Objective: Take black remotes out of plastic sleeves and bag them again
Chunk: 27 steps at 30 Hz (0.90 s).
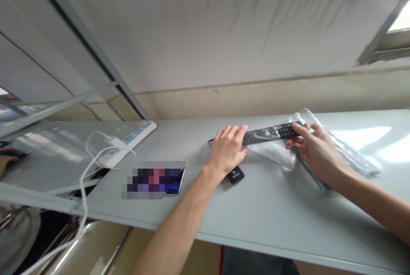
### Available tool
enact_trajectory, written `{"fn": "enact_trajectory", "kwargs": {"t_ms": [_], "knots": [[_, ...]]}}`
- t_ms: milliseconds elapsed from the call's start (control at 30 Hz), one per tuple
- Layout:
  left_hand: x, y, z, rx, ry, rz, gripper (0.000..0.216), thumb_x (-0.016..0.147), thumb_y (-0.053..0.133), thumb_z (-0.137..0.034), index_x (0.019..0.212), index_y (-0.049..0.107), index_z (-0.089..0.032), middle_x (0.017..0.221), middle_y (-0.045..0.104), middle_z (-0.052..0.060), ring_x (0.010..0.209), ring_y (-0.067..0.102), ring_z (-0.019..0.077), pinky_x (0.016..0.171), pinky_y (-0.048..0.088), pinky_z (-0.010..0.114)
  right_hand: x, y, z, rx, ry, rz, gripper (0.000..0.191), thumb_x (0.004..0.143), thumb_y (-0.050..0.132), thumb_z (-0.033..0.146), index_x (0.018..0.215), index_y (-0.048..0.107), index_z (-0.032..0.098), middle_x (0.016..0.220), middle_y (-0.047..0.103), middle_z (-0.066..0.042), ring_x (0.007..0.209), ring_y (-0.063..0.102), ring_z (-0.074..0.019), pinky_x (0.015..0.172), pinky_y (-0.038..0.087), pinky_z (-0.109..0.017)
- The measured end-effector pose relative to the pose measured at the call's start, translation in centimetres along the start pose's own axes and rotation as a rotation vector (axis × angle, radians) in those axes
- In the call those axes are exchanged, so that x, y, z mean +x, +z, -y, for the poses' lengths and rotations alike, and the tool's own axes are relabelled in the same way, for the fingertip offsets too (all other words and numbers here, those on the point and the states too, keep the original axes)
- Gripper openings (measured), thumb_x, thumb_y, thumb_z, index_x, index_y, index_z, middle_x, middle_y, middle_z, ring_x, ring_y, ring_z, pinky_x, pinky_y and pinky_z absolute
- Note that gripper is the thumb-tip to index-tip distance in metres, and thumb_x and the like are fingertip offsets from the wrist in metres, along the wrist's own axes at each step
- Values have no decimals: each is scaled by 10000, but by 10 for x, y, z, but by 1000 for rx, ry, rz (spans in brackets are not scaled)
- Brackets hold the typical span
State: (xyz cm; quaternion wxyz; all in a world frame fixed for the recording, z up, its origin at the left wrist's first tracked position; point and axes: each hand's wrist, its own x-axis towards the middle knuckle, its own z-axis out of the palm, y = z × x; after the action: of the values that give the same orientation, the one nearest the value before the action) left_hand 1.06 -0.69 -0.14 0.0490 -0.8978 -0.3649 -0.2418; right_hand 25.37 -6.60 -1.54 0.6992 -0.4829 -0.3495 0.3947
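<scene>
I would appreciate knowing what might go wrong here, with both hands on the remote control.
The small black item lies close to the left hand and might get knocked. Crinkled clear plastic beside the right hand could catch on it as it moves. The white cable hangs over the edge of the table, so it could be snagged.

Shows black on the remote control (270, 133), right of centre, and white-marked black on the small item (236, 176) at lower centre. Gleams silvery in the plastic bag (352, 153) at right. Spreads pale grey across the table (272, 219), white and blue along the power strip (132, 138) at left, dark-streaked grey over the upper wall (218, 31).
</scene>
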Motion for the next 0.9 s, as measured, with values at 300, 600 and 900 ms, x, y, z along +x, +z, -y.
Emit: {"fn": "enact_trajectory", "kwargs": {"t_ms": [300, 600, 900], "knots": [[0, -2, -5, 28, -86, -6, 242, 925, 699, -176, 1118, 556, -202, 1113, 702, 102, 995, 686, 282, 860, 551, 406, -20, 12, 1, 34, -8, 142, 364, 851, 873, 433, 1001, 581, 276, 867, 609, 60, 681, 701, -132, 755, 671, -316], [1, -4, -10, -18, 2, -3, 131, 975, 640, -155, 1086, 597, -208, 1066, 737, 74, 984, 697, 261, 850, 526, 379, -37, 19, 5, -355, -233, 270, 288, 974, 736, 515, 1113, 795, 270, 989, 717, -48, 803, 691, -183, 702, 647, -339], [1, -13, -9, -7, 115, 26, 101, 1003, 602, -155, 1099, 618, -186, 1067, 726, 81, 1015, 686, 259, 889, 519, 376, -48, 20, 7, -608, -284, 528, 396, 1019, 644, 535, 1265, 822, 280, 952, 783, -66, 737, 636, -186, 536, 511, -267]]}}
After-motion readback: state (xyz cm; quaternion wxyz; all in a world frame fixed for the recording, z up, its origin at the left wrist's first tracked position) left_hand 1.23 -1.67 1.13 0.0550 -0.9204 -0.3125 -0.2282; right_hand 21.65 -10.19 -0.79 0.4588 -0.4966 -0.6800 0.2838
